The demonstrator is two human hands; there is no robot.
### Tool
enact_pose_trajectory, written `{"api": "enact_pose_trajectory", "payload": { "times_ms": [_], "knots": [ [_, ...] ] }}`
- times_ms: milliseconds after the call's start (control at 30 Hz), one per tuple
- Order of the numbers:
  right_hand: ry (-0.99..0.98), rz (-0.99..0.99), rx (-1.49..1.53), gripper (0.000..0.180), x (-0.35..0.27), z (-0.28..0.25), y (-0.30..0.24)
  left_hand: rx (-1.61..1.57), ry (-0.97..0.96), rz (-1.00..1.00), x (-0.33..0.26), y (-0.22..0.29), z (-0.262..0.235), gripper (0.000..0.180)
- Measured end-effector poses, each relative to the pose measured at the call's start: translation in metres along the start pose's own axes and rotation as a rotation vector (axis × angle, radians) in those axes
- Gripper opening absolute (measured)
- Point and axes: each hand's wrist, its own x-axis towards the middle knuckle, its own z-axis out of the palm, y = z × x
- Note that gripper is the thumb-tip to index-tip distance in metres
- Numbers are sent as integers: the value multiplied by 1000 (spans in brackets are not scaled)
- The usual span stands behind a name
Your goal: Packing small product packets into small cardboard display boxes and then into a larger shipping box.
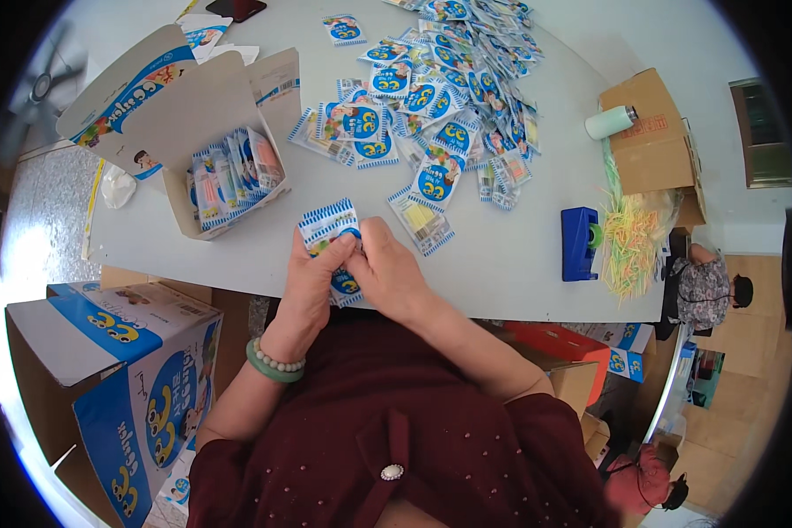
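Near the table's front edge, my left hand point(308, 280) is closed around small white and blue printed packets point(327, 218); how many is hidden by my fingers. Meeting it from the other side, my right hand point(389, 275) has its fingers curled and pressed against the same packets. A white carton point(268, 195) with raised flaps stands open to the left, and upright packets point(229, 180) fill part of it. Beyond my hands, a large heap of similar packets point(449, 88) spreads toward the back. One packet lying back side up point(421, 220) is just right of my right hand.
At right are a blue tape dispenser point(579, 245), a bundle of yellow-green strips point(629, 242), a cardboard box point(647, 132) and a pale thread cone point(611, 122). A large printed carton point(150, 396) stands below left. Two people point(704, 286) are at far right.
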Motion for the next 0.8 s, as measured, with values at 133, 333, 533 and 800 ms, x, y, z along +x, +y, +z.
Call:
{"api": "enact_pose_trajectory", "payload": {
  "times_ms": [133, 333, 533, 800],
  "knots": [
    [233, 107, -132, 24, 21, -52, 29, -71, -2, -72, 8, 2, 0, 26],
    [426, 377, -210, 27, 59, -78, 84, -58, 17, -106, 11, 4, 0, 26],
    [158, 290, 249, 26, 27, -82, 85, -87, 28, -138, 11, 5, 2, 28],
    [122, 351, -286, 20, 14, -64, 60, -62, 76, -108, 11, 3, -1, 26]
  ]
}}
